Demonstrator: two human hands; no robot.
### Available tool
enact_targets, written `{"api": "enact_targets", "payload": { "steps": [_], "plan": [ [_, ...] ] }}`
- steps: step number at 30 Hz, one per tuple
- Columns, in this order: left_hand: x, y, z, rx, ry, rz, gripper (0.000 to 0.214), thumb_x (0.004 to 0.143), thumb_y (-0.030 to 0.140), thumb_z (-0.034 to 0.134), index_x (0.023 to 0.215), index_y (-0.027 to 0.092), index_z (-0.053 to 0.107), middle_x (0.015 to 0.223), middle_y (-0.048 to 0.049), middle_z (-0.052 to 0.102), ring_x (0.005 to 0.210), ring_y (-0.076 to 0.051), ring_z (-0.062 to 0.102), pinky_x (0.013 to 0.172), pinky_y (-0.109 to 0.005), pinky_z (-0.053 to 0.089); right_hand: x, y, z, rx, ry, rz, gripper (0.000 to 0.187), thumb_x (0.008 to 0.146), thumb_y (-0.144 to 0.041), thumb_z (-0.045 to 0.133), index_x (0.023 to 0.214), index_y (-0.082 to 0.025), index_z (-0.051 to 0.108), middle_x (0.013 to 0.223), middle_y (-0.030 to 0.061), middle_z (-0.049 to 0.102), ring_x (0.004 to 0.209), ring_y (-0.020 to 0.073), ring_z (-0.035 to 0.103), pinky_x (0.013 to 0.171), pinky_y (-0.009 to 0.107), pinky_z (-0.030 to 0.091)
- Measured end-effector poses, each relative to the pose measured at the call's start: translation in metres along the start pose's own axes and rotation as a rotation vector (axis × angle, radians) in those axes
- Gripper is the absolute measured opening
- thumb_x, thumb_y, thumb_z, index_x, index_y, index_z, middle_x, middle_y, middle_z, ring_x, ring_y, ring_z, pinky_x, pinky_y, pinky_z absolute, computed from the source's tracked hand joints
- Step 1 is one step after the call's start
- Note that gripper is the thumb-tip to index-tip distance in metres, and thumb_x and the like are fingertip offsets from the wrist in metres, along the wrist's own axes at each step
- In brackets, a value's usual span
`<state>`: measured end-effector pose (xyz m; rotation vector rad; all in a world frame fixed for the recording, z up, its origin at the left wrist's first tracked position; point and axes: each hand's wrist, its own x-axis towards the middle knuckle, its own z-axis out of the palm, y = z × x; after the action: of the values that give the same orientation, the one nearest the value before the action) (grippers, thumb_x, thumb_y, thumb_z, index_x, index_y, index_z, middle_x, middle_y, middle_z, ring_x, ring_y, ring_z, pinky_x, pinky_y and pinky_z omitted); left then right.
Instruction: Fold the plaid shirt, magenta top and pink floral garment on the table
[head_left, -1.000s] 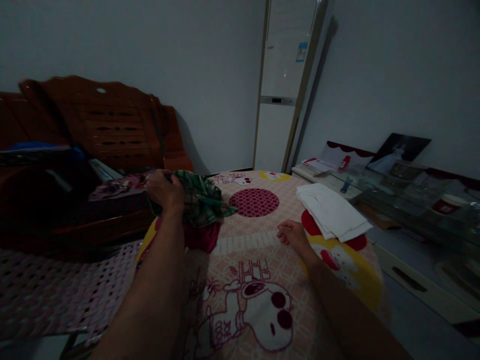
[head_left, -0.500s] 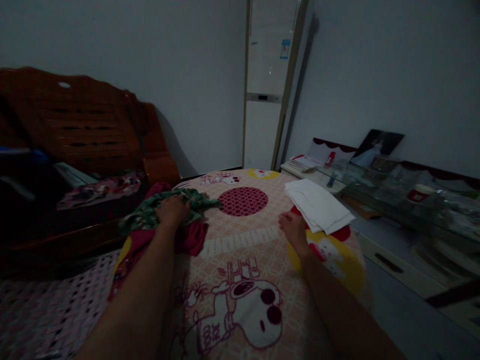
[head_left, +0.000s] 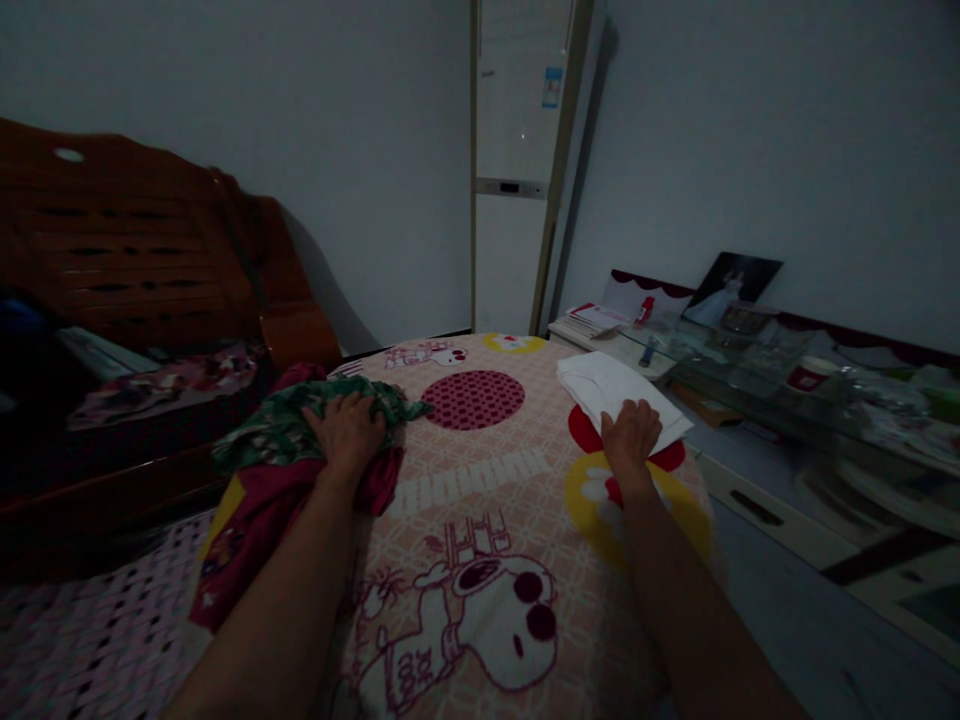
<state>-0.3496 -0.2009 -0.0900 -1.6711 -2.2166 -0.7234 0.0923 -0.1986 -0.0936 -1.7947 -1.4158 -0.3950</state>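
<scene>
My left hand (head_left: 346,432) rests on a crumpled green patterned garment (head_left: 277,425), thumb apart and fingers loosely spread on top. Under it lies a dark red garment (head_left: 259,535), which hangs over the left edge of the round table. On the right, my right hand (head_left: 631,435) lies palm down over the near edge of a folded white cloth (head_left: 619,385), its fingers apart and slightly bent. Both lie on a pink tablecloth (head_left: 480,500) with cartoon figures.
A wooden bench (head_left: 142,240) with cloths on it stands left. Behind the table is a tall white air conditioner (head_left: 510,260). At right, a low cabinet with a glass top (head_left: 720,380) carries papers (head_left: 596,320), a paper cup (head_left: 811,373) and a photo (head_left: 731,288).
My right hand has moved right from the bare tablecloth onto the white cloth, its fingers spreading. My left hand stays on the green garment. The view has turned slightly right.
</scene>
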Motion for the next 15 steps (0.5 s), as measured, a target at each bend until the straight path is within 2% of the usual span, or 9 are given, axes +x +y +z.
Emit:
{"api": "enact_targets", "payload": {
  "steps": [3,6,9,12,15],
  "plan": [
    [0.000,-0.001,-0.001,-0.010,0.001,-0.002,0.041,0.085,0.032,0.048,0.119,0.020,0.067,0.138,-0.0161,0.059,0.132,-0.036,0.046,0.115,-0.065,0.009,0.009,-0.003,0.001,-0.014,0.014,-0.017,0.029,0.083,-0.020,0.045,0.100,-0.011,0.065,0.108,0.0287,0.060,0.114,0.0432,0.050,0.092,0.063,0.038],
    [-0.002,0.000,-0.003,-0.044,0.004,-0.009,0.040,0.084,0.030,0.049,0.118,0.020,0.068,0.136,-0.0167,0.060,0.132,-0.037,0.046,0.114,-0.066,0.010,0.022,0.001,-0.002,-0.085,-0.051,-0.019,0.028,0.080,-0.014,0.045,0.092,-0.008,0.069,0.102,0.0299,0.063,0.110,0.0432,0.054,0.088,0.060,0.041],
    [-0.001,0.006,-0.010,-0.107,0.038,-0.028,0.038,0.085,0.029,0.050,0.115,0.018,0.069,0.135,-0.0170,0.061,0.132,-0.036,0.046,0.115,-0.065,0.012,0.036,0.000,-0.011,-0.094,-0.079,0.057,0.027,0.078,-0.014,0.047,0.089,-0.008,0.071,0.098,0.0283,0.066,0.105,0.0401,0.058,0.087,0.054,0.043],
    [0.004,0.022,-0.023,-0.246,0.060,0.035,0.037,0.085,0.028,0.051,0.115,0.017,0.069,0.133,-0.0146,0.063,0.129,-0.032,0.051,0.115,-0.054,0.026,0.046,-0.022,-0.025,0.181,-0.059,0.165,0.024,0.077,-0.021,0.050,0.085,-0.012,0.071,0.084,0.0169,0.069,0.088,0.0307,0.061,0.080,0.043,0.047],
    [0.004,0.047,-0.037,-0.462,0.021,0.193,0.036,0.085,0.028,0.050,0.113,0.017,0.070,0.122,-0.0100,0.069,0.115,-0.025,0.061,0.105,-0.039,0.044,0.048,-0.061,-0.040,0.717,-0.183,0.085,0.021,0.076,-0.032,0.053,0.080,-0.017,0.068,0.070,0.0024,0.063,0.068,0.0195,0.056,0.063,0.029,0.045]
  ]
}}
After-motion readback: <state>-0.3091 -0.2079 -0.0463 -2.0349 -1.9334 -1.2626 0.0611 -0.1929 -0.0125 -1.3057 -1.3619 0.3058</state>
